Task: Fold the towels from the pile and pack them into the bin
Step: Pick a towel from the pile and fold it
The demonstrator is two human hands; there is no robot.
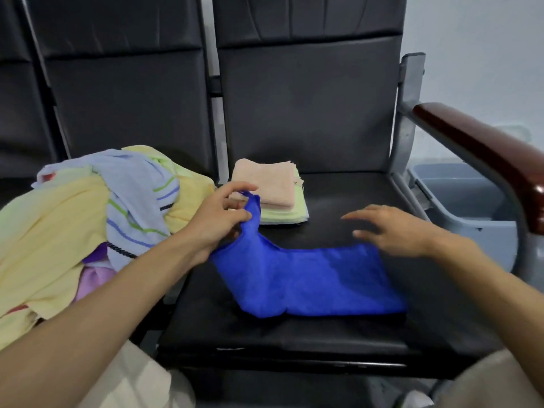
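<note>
head view: nearest, the blue towel [309, 278] lies unfolded on the black seat [338, 328], its corner pinched up by the left hand [217, 219]. the right hand [391, 228] is over its far edge, fingers spread. beyond, a small folded stack [270, 192] waits unpacked, the pile [73, 216] looks large, and the bin [471, 198] shows no towels. most work remains.

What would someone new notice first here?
The bright blue towel lies across the black seat, one corner pinched up by the left hand, the right hand open over its far edge. A jumbled pile of pastel towels sits at the left, a folded stack behind.
</note>
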